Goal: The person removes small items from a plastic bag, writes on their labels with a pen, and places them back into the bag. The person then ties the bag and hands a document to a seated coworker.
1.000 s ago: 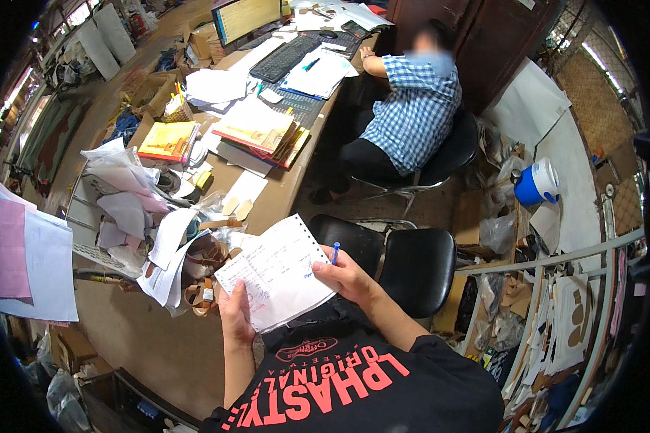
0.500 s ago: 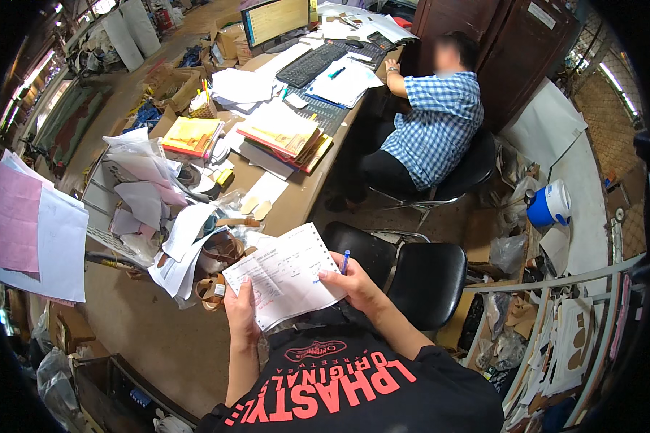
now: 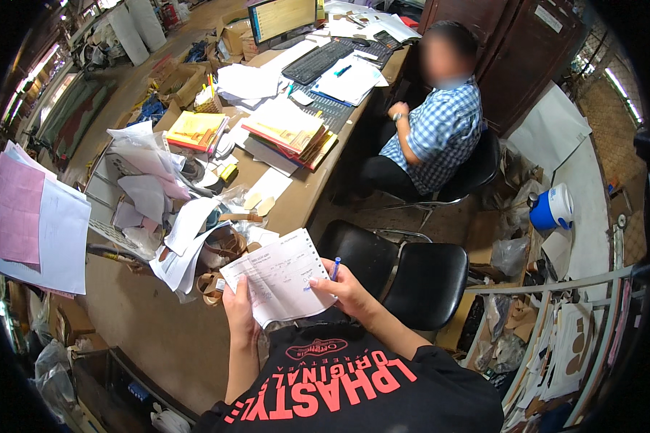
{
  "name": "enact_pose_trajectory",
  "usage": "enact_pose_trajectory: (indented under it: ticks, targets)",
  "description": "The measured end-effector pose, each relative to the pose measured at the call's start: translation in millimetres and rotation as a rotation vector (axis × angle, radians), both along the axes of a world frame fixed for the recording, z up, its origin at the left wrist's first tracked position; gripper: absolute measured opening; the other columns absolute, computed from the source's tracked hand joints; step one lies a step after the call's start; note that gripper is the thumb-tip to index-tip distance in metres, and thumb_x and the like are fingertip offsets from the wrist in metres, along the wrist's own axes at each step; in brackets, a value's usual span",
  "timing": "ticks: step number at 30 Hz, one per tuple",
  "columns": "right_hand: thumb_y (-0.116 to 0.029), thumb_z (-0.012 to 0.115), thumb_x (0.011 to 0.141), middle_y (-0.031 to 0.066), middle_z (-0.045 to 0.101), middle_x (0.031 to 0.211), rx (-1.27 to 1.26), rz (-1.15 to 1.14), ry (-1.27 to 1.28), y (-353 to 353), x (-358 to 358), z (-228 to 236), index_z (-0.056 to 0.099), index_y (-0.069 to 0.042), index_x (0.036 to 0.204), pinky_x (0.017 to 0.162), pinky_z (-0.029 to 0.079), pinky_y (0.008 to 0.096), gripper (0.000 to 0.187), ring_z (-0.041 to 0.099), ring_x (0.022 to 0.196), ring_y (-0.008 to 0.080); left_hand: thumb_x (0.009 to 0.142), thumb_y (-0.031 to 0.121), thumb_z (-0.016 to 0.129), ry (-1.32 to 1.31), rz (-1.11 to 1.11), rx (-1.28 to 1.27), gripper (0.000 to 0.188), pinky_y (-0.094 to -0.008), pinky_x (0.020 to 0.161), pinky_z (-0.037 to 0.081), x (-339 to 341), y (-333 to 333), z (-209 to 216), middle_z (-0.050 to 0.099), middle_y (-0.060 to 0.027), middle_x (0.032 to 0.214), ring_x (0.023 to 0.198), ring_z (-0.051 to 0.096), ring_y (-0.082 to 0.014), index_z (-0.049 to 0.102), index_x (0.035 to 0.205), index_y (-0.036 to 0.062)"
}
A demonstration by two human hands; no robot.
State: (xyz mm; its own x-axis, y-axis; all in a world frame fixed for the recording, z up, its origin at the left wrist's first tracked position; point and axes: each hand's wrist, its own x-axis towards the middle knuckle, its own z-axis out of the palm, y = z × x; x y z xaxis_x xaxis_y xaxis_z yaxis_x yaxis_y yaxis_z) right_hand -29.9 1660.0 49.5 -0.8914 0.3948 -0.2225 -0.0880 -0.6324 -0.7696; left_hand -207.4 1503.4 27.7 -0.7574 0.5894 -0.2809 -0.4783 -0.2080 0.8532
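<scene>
Head view. The left hand (image 3: 240, 317) is gripping the lower left edge of a printed form sheet (image 3: 280, 276), thumb lying on top and the other fingers hidden beneath. The right hand (image 3: 345, 289) is steadying the sheet's right edge while pinching a blue pen (image 3: 334, 268) between thumb and fingers, its tip pointing up and away from the paper. The sheet is being held in the air above the lap, just short of the desk edge (image 3: 307, 202).

Judgement: the paper is thin and floppy, so it is reading best kept taut between both hands; writing on it would call for a firm backing, and the desk is crowded.

Materials: the sheet is white, matte, with a perforated top margin and faint printed rows. The pen is slim, glossy plastic. Loose, curling papers (image 3: 180, 231) are heaping on the desk beside a stack of yellow booklets (image 3: 289, 133). An empty black chair (image 3: 404, 278) is showing smooth padded vinyl. A seated person in a checked shirt (image 3: 440, 133) is working further along.
</scene>
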Motion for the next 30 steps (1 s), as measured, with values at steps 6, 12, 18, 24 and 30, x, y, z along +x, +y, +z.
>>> enact_pose_trajectory:
  ticks: [6, 12, 18, 24, 30]
  targets:
    - [-0.021, 0.073, 0.093, 0.0108, 0.070, 0.121, -0.017, -0.047, -0.001, 3.4, -0.1, -6.5, 0.056, 0.004, 0.137, 0.097, 0.052, 0.0321, 0.053, 0.067, 0.110, 0.0161, 0.107, 0.010, 0.047, -0.020, -0.002, 0.024, 0.037, -0.0365, 0.100, 0.053, 2.2, -0.5, 0.8, 0.065, -0.0150, 0.132, 0.115, 0.066, -0.0235, 0.049, 0.141, -0.0042]
    - [-0.018, 0.071, 0.096, 0.0075, 0.071, 0.115, 0.122, -0.073, -0.100, 15.4, 0.9, -33.1, 0.062, 0.003, 0.127, 0.094, 0.051, 0.0305, 0.039, 0.066, 0.103, 0.0133, 0.107, 0.006, 0.044, -0.070, 0.012, -0.001, 0.037, -0.0363, 0.097, 0.055, 0.1, -1.6, -0.5, 0.064, -0.0157, 0.132, 0.115, 0.067, -0.0235, 0.046, 0.143, -0.0049]
    - [-0.015, 0.071, 0.096, 0.0044, 0.070, 0.105, 0.287, -0.109, -0.273, 29.1, 5.8, -64.6, 0.064, 0.003, 0.114, 0.088, 0.052, 0.0290, 0.026, 0.065, 0.096, 0.0119, 0.110, 0.014, 0.044, -0.055, -0.014, 0.002, 0.033, -0.0366, 0.097, 0.055, -0.6, -2.7, -7.0, 0.067, -0.0162, 0.127, 0.112, 0.068, -0.0233, 0.052, 0.136, -0.0046]
    - [-0.018, 0.070, 0.099, 0.0043, 0.072, 0.101, 0.264, -0.146, -0.271, 33.2, 8.3, -59.3, 0.065, 0.001, 0.121, 0.070, 0.050, 0.0231, 0.030, 0.066, 0.083, 0.0078, 0.111, 0.017, 0.046, -0.014, 0.006, -0.031, 0.030, -0.0341, 0.091, 0.058, -3.2, 1.5, -12.4, 0.069, -0.0140, 0.121, 0.105, 0.070, -0.0199, 0.055, 0.131, -0.0040]
    - [-0.021, 0.069, 0.099, 0.0027, 0.072, 0.099, 0.263, -0.144, -0.269, 32.6, 4.2, -55.7, 0.067, 0.000, 0.121, 0.070, 0.049, 0.0229, 0.030, 0.065, 0.082, 0.0070, 0.112, 0.021, 0.050, 0.014, 0.042, -0.068, 0.025, -0.0290, 0.084, 0.057, -9.9, 5.3, -13.9, 0.071, -0.0098, 0.109, 0.094, 0.069, -0.0134, 0.059, 0.117, -0.0014]
